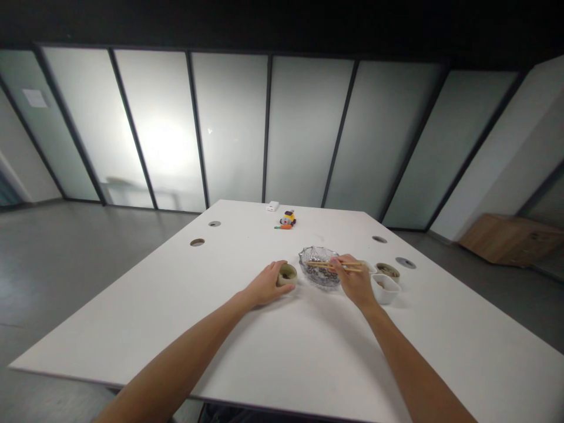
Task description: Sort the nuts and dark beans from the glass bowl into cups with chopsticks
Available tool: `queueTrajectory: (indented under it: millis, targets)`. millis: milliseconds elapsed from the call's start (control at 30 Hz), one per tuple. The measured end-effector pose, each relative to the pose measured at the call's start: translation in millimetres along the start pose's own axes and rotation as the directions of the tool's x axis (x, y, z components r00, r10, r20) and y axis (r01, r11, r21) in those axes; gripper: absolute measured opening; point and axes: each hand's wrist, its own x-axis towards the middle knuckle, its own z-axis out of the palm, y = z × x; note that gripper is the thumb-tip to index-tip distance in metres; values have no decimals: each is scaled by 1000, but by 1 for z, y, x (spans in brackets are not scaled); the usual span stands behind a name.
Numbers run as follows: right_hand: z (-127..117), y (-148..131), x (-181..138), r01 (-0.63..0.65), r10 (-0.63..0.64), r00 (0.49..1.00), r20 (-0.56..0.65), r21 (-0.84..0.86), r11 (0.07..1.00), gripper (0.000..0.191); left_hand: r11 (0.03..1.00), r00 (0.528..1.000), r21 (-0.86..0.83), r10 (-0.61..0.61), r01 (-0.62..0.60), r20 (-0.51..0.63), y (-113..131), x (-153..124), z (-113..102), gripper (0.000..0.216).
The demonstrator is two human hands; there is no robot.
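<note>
My left hand [268, 284] is curled around a small beige cup [287, 274] that stands on the white table [247, 352]. My right hand [352, 278] grips a pair of wooden chopsticks [326, 266], whose tips reach left over a clear glass bowl [318, 264] with dark small pieces in it. The glass bowl sits between my two hands. Just right of my right hand stand a white square dish [386, 288] and a second small beige cup [388, 271].
A small yellow toy with an orange piece [287, 220] and a white box [272, 206] lie at the table's far edge. Round cable holes [197, 242] dot the tabletop. Frosted glass panels line the back; a wooden cabinet [506, 238] stands at right.
</note>
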Motion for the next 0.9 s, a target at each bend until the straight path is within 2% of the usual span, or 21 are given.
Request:
queueTrajectory:
  millis: [900]
  targets:
    - [-1,-4,2,38,-38,999,9,11,999,59,1000,1000,-12,11,-11,-1,-2,0,1,61]
